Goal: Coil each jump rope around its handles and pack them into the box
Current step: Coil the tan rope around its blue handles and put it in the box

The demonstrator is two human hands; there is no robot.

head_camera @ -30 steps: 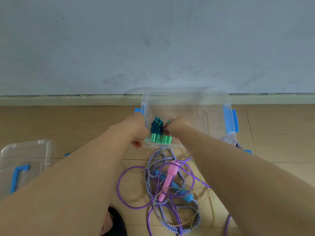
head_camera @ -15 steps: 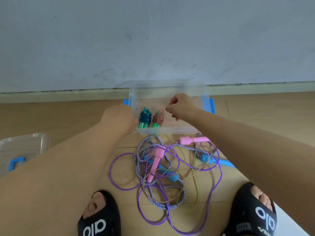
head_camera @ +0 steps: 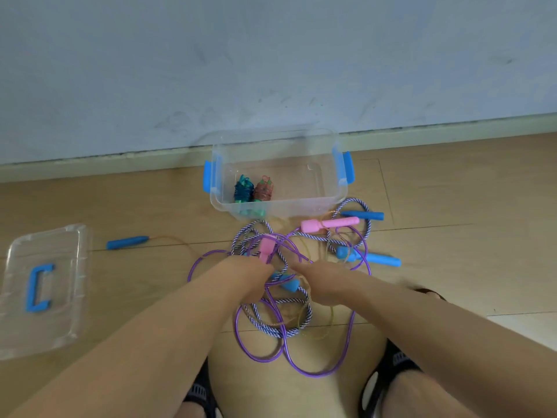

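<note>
A clear box with blue latches stands by the wall, holding two coiled ropes, one teal and one reddish. In front of it lies a tangle of loose ropes: a purple rope, a blue-and-white striped rope and thin yellowish cords. My left hand is curled over the lower end of a pink handle. My right hand rests on the tangle with fingers stretched out. A second pink handle lies near the box.
The clear lid with a blue grip lies on the floor at the left. Blue handles lie at the left, beside the box, to the right and between my hands. My sandalled feet flank the pile.
Both hands have come back from the box to the rope tangle, leaving the two coiled ropes inside. The left hand has reached the pink handle.
</note>
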